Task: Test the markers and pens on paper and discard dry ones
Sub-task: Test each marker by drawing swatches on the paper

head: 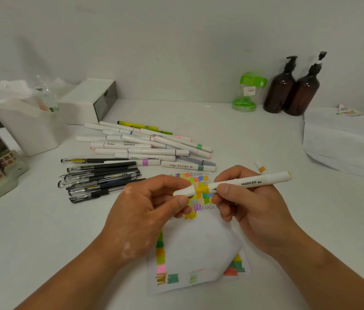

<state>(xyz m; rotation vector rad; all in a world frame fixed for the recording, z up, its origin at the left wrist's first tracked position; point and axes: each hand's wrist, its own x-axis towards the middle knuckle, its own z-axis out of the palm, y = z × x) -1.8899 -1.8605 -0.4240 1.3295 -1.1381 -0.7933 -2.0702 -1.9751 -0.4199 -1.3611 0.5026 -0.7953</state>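
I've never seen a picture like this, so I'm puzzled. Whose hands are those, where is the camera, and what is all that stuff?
There is no machine here. A person wears a camera on their head, so you see their own two hands from above. The left hand and the right hand hold one white marker with a yellow band between them, the left at its cap end. Under it lies a test paper covered with colour patches and scribbles. On the white table, behind the hands, are a pile of white markers and a bunch of black pens. Farther back stand a white bin, a green hourglass and two brown pump bottles. A stack of white paper sits on the right.
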